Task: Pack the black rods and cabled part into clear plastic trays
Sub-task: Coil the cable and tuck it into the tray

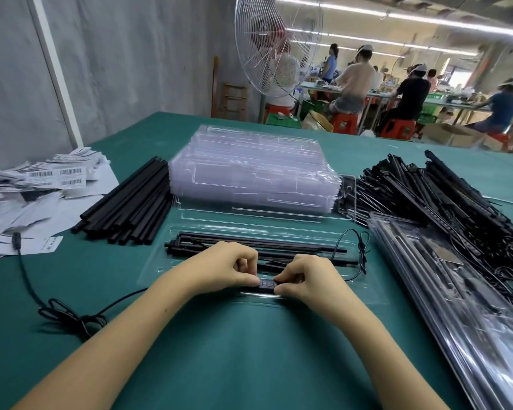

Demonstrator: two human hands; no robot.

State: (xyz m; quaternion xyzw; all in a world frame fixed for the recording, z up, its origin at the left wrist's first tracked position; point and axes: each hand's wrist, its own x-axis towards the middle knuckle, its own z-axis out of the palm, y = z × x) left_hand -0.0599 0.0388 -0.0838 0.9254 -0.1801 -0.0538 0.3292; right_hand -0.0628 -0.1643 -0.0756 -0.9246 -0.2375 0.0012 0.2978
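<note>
1. Head cam, nearest: left hand (219,267) & right hand (305,279) both pinch the cabled part's button box (267,284). Thumbs + fingertips are clamped on its two ends, other fingers curled in. Box sits over the near slot of the open clear tray (353,291); seated or not, can't tell.
2. Just beyond the fingers: black rods (249,238) lie lengthwise in the tray's channels. Thin cable (362,247) loops up to the right of the right fingers, not tucked in yet.
3. Progress, my read: this tray is mostly loaded. Rods are in and the box is going in; cable + closing are left.
4. Right of the fingers: packed trays (456,306) lie stacked, so some are done. Beyond them a big pile of cabled parts (427,196) waits.
5. Left & beyond the fingers: loose rod bundle (128,208). Straight ahead: tall stack of empty trays (249,170). Plenty left, I'd say.
6. Hard to see: knuckles hide the box's seat, and tray edges nearly vanish vs. the green table (234,350). Packed stack is cut off at the frame's bottom-right. Rod count in the tray is unclear.
</note>
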